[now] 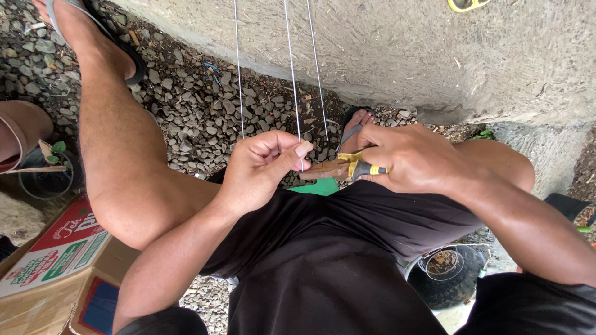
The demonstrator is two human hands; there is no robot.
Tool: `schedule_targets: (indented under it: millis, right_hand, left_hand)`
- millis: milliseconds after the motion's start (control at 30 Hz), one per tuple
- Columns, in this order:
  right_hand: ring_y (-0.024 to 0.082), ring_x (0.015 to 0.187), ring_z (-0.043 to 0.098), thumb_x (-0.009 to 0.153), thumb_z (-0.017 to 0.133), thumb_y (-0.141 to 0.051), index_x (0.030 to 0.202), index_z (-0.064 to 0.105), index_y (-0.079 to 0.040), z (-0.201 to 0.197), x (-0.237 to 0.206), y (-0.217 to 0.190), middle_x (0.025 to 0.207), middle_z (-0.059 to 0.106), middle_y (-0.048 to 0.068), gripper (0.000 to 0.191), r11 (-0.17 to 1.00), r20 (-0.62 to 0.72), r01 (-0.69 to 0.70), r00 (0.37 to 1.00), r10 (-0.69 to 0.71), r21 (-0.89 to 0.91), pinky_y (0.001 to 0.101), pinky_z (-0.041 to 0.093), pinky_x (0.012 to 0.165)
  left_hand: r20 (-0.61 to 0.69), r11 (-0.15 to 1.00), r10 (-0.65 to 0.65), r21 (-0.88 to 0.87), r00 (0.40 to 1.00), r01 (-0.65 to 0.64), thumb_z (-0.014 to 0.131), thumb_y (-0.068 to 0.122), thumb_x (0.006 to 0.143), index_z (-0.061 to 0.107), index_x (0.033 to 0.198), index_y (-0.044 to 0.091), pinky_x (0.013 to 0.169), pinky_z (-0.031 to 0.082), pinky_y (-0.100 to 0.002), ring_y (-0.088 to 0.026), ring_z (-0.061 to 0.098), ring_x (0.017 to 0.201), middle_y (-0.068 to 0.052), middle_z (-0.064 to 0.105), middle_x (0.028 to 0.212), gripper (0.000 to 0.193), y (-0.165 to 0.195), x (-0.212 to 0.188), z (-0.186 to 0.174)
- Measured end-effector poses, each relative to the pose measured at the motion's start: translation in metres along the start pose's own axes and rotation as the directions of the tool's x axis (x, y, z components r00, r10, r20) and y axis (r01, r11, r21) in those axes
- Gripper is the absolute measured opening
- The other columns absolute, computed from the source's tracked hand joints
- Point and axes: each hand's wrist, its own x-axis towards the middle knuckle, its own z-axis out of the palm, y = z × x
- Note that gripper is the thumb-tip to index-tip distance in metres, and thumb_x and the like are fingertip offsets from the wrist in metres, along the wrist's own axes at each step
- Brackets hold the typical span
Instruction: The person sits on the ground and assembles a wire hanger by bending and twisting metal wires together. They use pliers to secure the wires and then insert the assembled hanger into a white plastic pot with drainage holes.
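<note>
Left hand point(261, 167) pinches the middle of three thin steel wires point(293, 74) between thumb and forefinger, just above the lap of a person seated in black shorts point(323, 248). Right hand point(410, 158) grips rusty pliers point(338, 169) with yellow-and-black handles, their tip meeting the wire at the left thumb. Gravel point(192, 105) and a concrete slab point(434, 49) lie beyond; a cardboard box point(56, 267) sits at left.

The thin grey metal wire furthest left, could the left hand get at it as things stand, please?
Probably yes: the thin grey metal wire furthest left hangs free just beside the left hand, with nothing between them, though that hand already pinches the middle wire.
</note>
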Motion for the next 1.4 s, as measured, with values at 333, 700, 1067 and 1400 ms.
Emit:
schedule_targets:
  millis: [333, 700, 1067, 1400]
  right_hand:
    - [0.028, 0.09, 0.071, 0.085, 0.077, -0.024, 0.079, 0.06, -0.007, 0.024, -0.014, -0.005, 0.107, 0.066, 0.014, 0.025, 0.87, -0.411, 0.057, 0.865, -0.287, -0.489, 0.0374, 0.059, 0.071]
    - [0.029, 0.1, 0.068, 0.08, 0.074, -0.022, 0.093, 0.067, -0.01, 0.026, -0.01, -0.009, 0.113, 0.064, 0.012, 0.019, 0.81, -0.397, 0.007, 0.869, -0.295, -0.586, 0.0402, 0.059, 0.085]
    - [0.013, 0.085, 0.074, 0.091, 0.067, -0.041, 0.101, 0.074, -0.015, 0.015, 0.003, 0.012, 0.099, 0.078, -0.001, 0.029, 0.809, 0.573, -0.493, 0.781, 0.25, 0.32, 0.0321, 0.057, 0.078]
    - [0.015, 0.103, 0.078, 0.097, 0.056, -0.043, 0.09, 0.078, -0.005, 0.015, 0.043, 0.038, 0.106, 0.084, 0.007, 0.045, 0.574, 0.781, -0.622, 0.623, -0.049, 0.532, 0.0314, 0.06, 0.088]
  left_hand:
    - [0.074, 0.997, 0.05, -0.066, 0.996, -0.045, 0.066, 0.01, 0.104, 0.071, 0.106, 0.0, 0.084, 0.058, -0.025, -0.008, 0.068, 0.09, -0.003, 0.072, 0.096, 0.011, 0.001, -0.003, 0.003]
    - [0.013, 1.0, -0.005, 0.007, 1.0, 0.005, 0.068, 0.017, 0.103, 0.072, 0.105, 0.001, 0.08, 0.055, -0.023, -0.006, 0.065, 0.087, -0.001, 0.072, 0.093, 0.016, -0.008, 0.0, 0.001]
    - [-0.037, 0.993, -0.063, 0.101, 0.997, 0.067, 0.071, 0.023, 0.1, 0.075, 0.107, 0.003, 0.075, 0.055, -0.023, -0.006, 0.068, 0.081, -0.001, 0.075, 0.088, 0.022, -0.011, -0.007, -0.01]
    - [-0.029, 0.981, 0.029, 0.193, 0.999, -0.023, 0.07, 0.016, 0.101, 0.077, 0.106, 0.002, 0.075, 0.054, -0.022, -0.005, 0.064, 0.083, -0.001, 0.067, 0.094, 0.016, -0.007, -0.013, -0.019]
